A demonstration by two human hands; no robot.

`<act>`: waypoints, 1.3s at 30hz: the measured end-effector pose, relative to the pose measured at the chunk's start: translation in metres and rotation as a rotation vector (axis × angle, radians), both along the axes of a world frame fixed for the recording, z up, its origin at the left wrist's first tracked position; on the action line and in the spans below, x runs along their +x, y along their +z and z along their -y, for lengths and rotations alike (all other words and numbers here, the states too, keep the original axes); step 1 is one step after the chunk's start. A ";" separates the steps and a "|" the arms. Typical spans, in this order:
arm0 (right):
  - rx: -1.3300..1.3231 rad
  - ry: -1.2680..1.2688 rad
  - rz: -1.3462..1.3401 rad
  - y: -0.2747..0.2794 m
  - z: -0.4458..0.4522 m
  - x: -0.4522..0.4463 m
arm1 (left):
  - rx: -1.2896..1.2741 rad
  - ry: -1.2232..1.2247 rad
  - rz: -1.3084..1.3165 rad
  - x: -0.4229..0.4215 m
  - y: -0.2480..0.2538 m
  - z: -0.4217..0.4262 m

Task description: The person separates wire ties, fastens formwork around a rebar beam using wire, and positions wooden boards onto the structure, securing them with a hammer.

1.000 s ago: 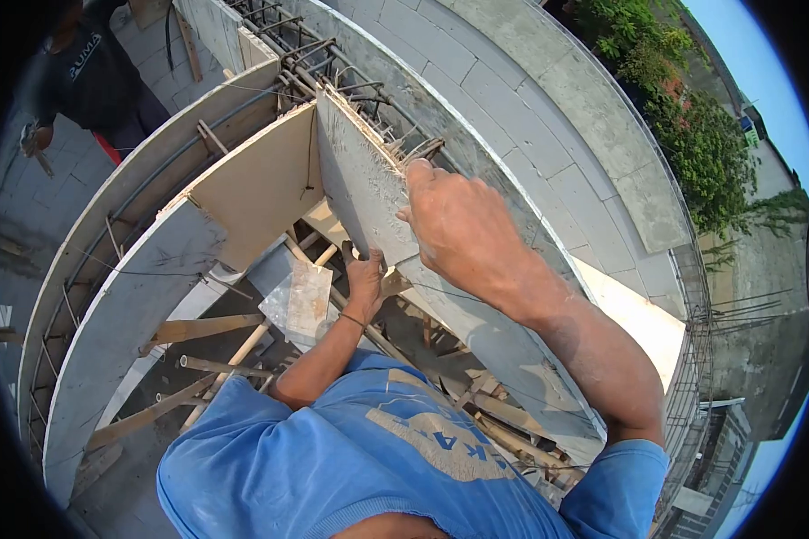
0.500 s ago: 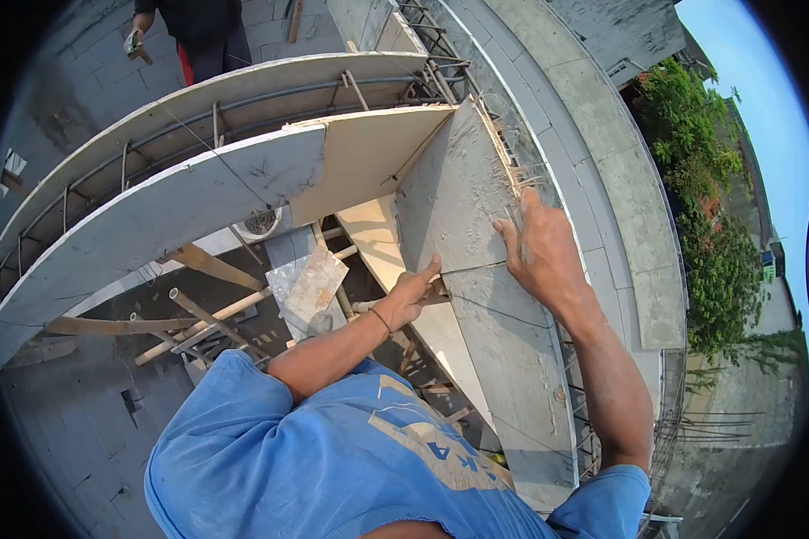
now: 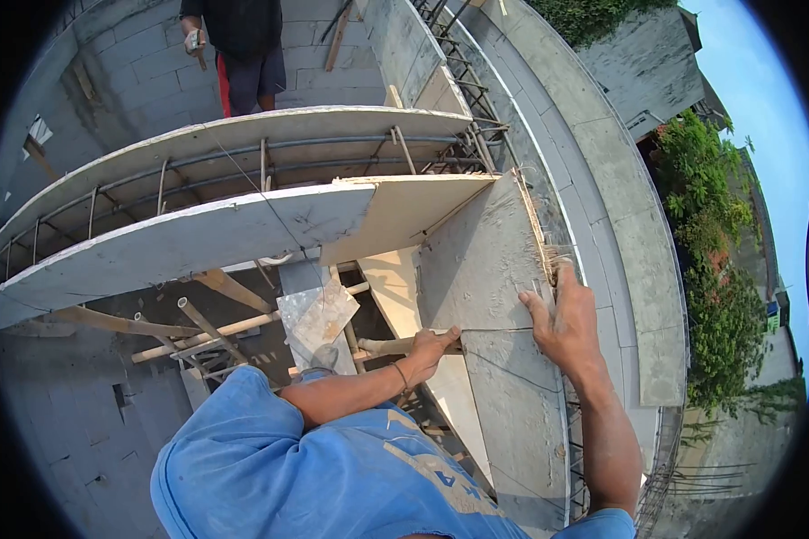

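My right hand (image 3: pixel 566 322) grips the splintered top edge of a grey, cement-stained board (image 3: pixel 481 256), its thumb against the board's near face. Lower on the same board, my left hand (image 3: pixel 430 353) is closed at the bottom edge, by the seam with a second grey panel (image 3: pixel 517 395); its fingertips are partly hidden. A tan board (image 3: pixel 404 214) meets the grey board at a corner on the left. Steel bars show behind the board's top edge.
Curved formwork (image 3: pixel 198 235) with rebar (image 3: pixel 265 162) inside runs left. Below are bamboo poles (image 3: pixel 208 336) and a dusty flat sheet (image 3: pixel 322 316). A person (image 3: pixel 243 45) stands beyond the formwork. A block wall (image 3: pixel 602 216) curves along the right, with trees past it.
The view has turned and shifted, so the boards appear lower and more to the right. My right hand stays at the board's top edge, my left at its lower edge.
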State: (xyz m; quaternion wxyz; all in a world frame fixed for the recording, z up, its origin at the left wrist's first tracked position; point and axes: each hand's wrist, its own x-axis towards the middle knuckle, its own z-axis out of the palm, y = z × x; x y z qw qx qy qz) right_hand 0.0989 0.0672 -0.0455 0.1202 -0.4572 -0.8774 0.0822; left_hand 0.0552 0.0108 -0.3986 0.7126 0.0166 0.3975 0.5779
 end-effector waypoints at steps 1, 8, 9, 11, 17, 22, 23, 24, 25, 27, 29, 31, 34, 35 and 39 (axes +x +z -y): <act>-0.011 0.002 -0.019 0.000 -0.001 0.001 | 0.011 -0.001 0.099 -0.002 0.007 0.003; -0.055 -0.029 0.081 0.007 -0.002 0.002 | 0.127 -0.063 0.173 -0.005 -0.004 -0.003; -0.076 -0.048 0.052 0.011 0.002 -0.001 | 0.126 -0.046 0.198 -0.005 -0.006 -0.003; -0.087 -0.086 0.067 0.019 0.012 -0.009 | 0.129 -0.022 0.258 -0.006 -0.005 -0.004; -0.104 -0.036 0.097 0.009 0.017 0.004 | 0.111 -0.041 0.385 -0.012 0.005 -0.002; -0.023 0.077 0.059 -0.005 0.010 0.015 | 0.102 0.015 0.288 -0.011 0.010 -0.004; -0.018 0.073 0.059 -0.007 0.009 0.017 | 0.108 -0.007 0.243 -0.008 -0.006 -0.002; -0.015 0.088 0.038 -0.009 0.008 0.019 | 0.115 -0.028 0.196 -0.004 -0.018 0.001; -0.008 0.105 0.017 -0.011 0.006 0.020 | 0.069 -0.024 0.139 -0.001 -0.023 0.001; -0.047 0.057 0.002 -0.009 0.005 0.020 | 0.083 -0.011 0.138 0.000 -0.021 0.001; -0.095 0.010 -0.019 -0.009 0.001 0.016 | 0.066 -0.004 0.147 0.000 -0.023 -0.001; -0.033 -0.012 -0.032 -0.010 0.006 0.014 | 0.086 0.002 0.176 0.005 -0.038 -0.001; 0.075 0.054 -0.051 -0.016 0.009 0.016 | 0.092 -0.004 0.196 0.000 -0.020 0.000; 0.084 0.053 -0.058 -0.016 0.009 0.015 | 0.067 -0.012 0.191 -0.004 -0.009 -0.002; 0.050 0.037 -0.050 -0.014 0.011 0.015 | 0.044 -0.041 0.226 -0.020 0.018 0.000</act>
